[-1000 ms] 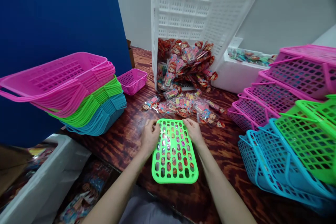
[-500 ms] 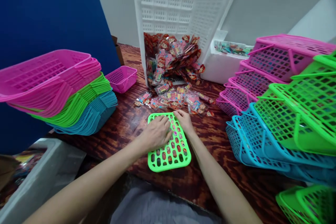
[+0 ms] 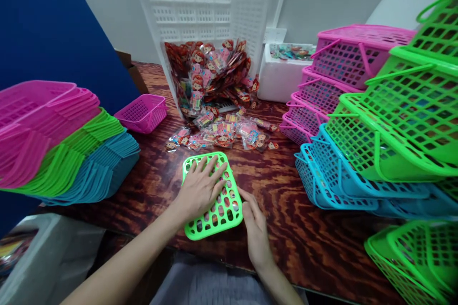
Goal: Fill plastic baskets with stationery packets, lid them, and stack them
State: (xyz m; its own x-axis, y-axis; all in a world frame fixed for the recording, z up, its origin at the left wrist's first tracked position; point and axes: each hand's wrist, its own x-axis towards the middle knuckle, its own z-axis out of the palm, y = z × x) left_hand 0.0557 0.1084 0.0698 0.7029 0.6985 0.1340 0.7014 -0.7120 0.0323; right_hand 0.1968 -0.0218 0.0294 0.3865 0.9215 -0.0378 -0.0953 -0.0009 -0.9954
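A green plastic basket [image 3: 229,226] with a perforated lid sits in front of me, turned slightly. Colourful contents show through the lid holes, too small to name. My left hand [image 3: 200,188] lies flat on the lid with its fingers spread. At the basket's right edge is my right hand [image 3: 255,228], its fingers stretched toward the rim and touching it; the fingertips are partly hidden. Beyond the basket, several small clear packets [image 3: 222,133] with red-haired doll pictures lie loose on the table.
A tipped white crate [image 3: 200,14] spills more packets. Nested pink, green and blue baskets [image 3: 118,167] stand at left, beside a single pink basket [image 3: 143,113]. Lidded baskets [image 3: 361,145] are piled at right. A white foam box [image 3: 275,78] stands behind; a grey tub [image 3: 67,248] is lower left.
My left hand has spread flat on the lid. My right hand has slid from the far right corner down to the right side. The basket has turned slightly, and the view has shifted right.
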